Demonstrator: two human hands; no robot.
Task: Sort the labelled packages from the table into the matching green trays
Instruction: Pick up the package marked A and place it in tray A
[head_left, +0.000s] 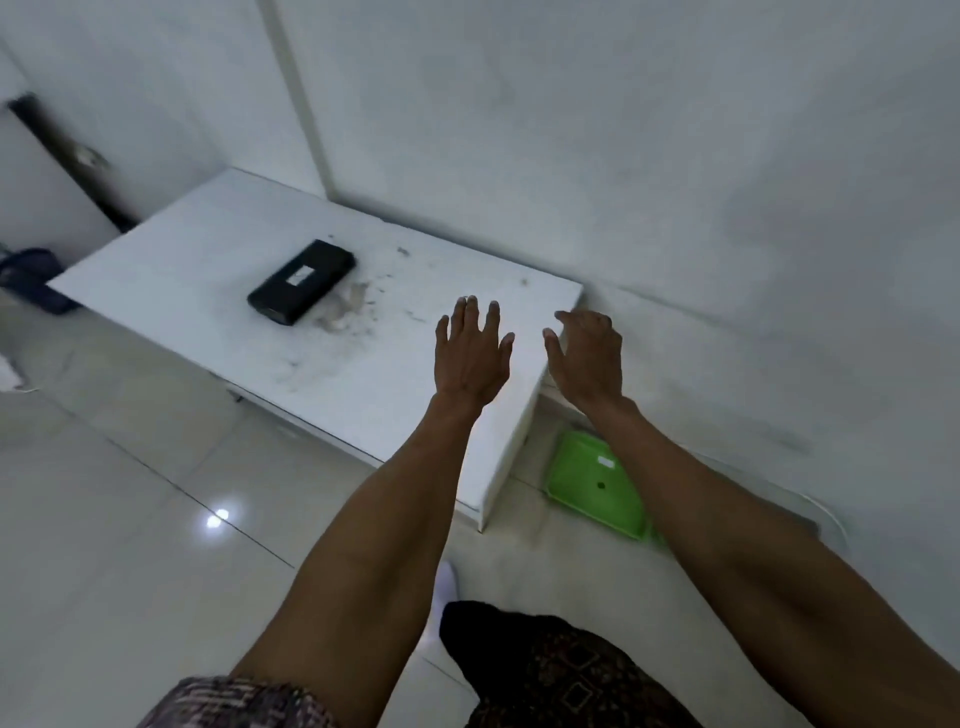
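Both hands, left hand (470, 358) and right hand (589, 358), are hovering empty with fingers spread wide; next, I judge, reaching the black package (301, 281) on the counter (208, 249) for the green tray (587, 483).

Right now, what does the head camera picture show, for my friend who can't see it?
Two empty hands, left hand and right hand, reach out with fingers spread over a white table. One black labelled package lies on it. A green tray sits on the floor beside the table.

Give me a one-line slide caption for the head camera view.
Both empty hands, left and right, hover over a white table holding one black labelled package; a green plastic tray sits on the floor.
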